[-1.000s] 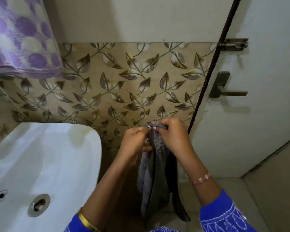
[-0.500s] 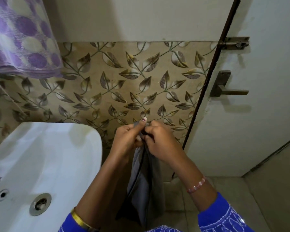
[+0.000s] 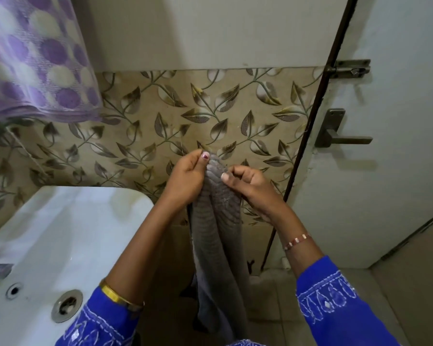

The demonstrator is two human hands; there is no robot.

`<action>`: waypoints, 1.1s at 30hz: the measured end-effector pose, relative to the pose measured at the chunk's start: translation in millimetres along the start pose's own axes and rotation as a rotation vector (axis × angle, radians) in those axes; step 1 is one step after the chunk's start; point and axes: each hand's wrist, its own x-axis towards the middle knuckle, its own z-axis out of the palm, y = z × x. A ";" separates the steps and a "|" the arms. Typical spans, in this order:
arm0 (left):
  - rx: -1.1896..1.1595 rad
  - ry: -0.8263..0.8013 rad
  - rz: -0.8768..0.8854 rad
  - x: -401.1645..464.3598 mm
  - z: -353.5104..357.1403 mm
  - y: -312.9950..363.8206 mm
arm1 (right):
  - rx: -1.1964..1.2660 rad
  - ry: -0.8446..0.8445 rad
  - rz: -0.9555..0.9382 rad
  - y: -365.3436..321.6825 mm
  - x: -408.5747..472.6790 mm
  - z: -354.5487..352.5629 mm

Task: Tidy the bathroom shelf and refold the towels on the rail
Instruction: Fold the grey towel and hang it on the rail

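Hands now slightly apart, ribbed grey towel [image 3: 216, 221] between.

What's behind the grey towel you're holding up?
Behind the grey ribbed towel, pinched by the left hand and right hand, is the beige leaf-patterned tile wall. The tiles directly behind it are covered.

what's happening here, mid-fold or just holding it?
A person stands beside the white sink, holding a grey towel up by its top edge. The left hand and right hand both pinch that edge close together, and the rest hangs straight down between the forearms. It looks mid-fold, not yet on any rail. A purple dotted towel hangs at the upper left.
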 end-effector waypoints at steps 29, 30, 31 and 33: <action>0.268 0.060 0.318 -12.3 -8.4 -6.8 | -0.619 0.127 -0.174 -48.2 -10.3 3.0; 0.273 0.101 0.330 -11.4 -8.0 -2.2 | -0.569 0.132 -0.179 -47.9 -8.9 3.4; 0.286 0.131 0.337 -9.8 -8.0 1.2 | -0.533 0.130 -0.178 -48.1 -7.8 2.7; 0.285 0.185 0.340 -5.8 -11.2 2.3 | -0.526 0.102 -0.126 -44.9 -7.8 -4.8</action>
